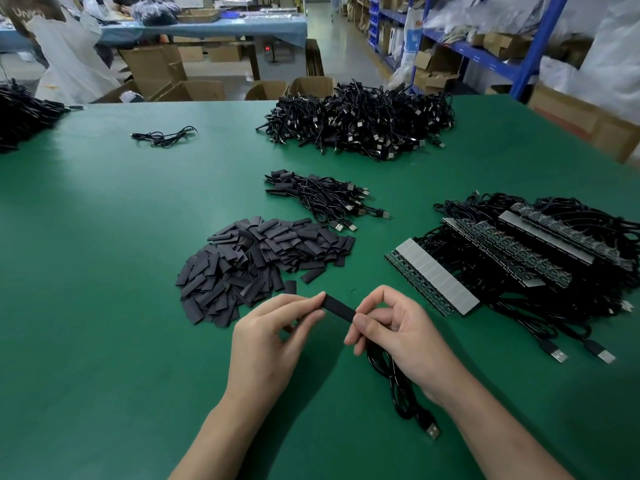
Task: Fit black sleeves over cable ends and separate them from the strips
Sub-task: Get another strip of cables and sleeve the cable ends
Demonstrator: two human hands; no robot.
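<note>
A flat black sleeve (339, 307) is held between both hands just above the green table (104, 271). My left hand (273, 344) pinches its left end, and my right hand (394, 330) pinches its right end. A coiled black cable (398, 386) hangs from under my right hand, its USB plug (433, 429) lying on the table. A heap of loose black sleeves (256, 265) lies just beyond my left hand. Strips of small circuit boards with cables attached (519, 258) lie to the right.
A small bundle of sleeved cables (329, 199) lies in the middle of the table, with a big pile of USB cables (360, 123) behind it. More cables (24, 112) sit at the far left edge. Cardboard boxes and blue shelving (485, 53) stand beyond the table.
</note>
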